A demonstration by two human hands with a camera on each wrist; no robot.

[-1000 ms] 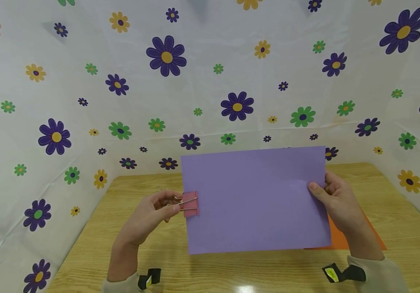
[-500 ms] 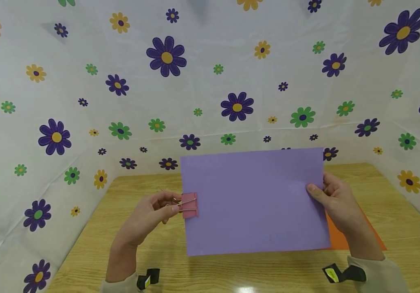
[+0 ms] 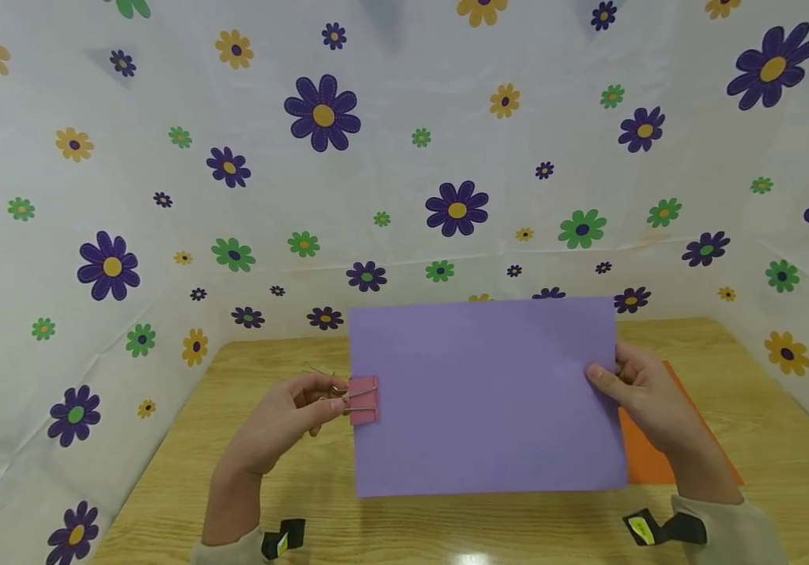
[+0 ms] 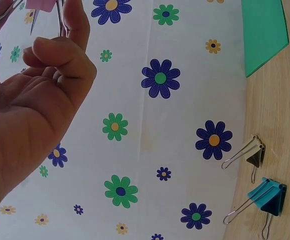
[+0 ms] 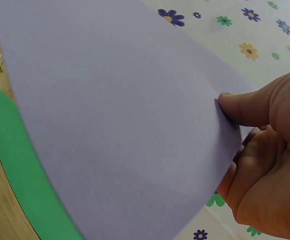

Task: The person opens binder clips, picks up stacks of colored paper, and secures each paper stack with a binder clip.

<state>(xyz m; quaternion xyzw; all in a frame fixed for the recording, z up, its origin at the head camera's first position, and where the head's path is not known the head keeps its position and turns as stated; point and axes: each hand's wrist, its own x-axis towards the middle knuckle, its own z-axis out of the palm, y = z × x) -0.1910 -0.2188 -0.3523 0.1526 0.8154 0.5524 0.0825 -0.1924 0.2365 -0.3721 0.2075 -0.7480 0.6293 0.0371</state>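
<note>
We hold the purple sheet (image 3: 489, 408) raised above the worktop (image 3: 185, 455), hands apart: our left hand (image 3: 284, 416) pinches the handles of the pink clip (image 3: 363, 400) on its left edge, our right hand (image 3: 650, 400) grips its right edge. The orange sheet (image 3: 647, 451) lies at right.

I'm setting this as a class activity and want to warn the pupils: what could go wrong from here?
1. The left hand pinches the pink clip at the edge of the purple sheet; squeezing its handles harder might open it and let it slip off.
2. The right hand bends the sheet near its thumb, so a firmer grip could crease it.
3. The sheet hides part of the table in the head view; lowering it might knock the teal clip.
</note>
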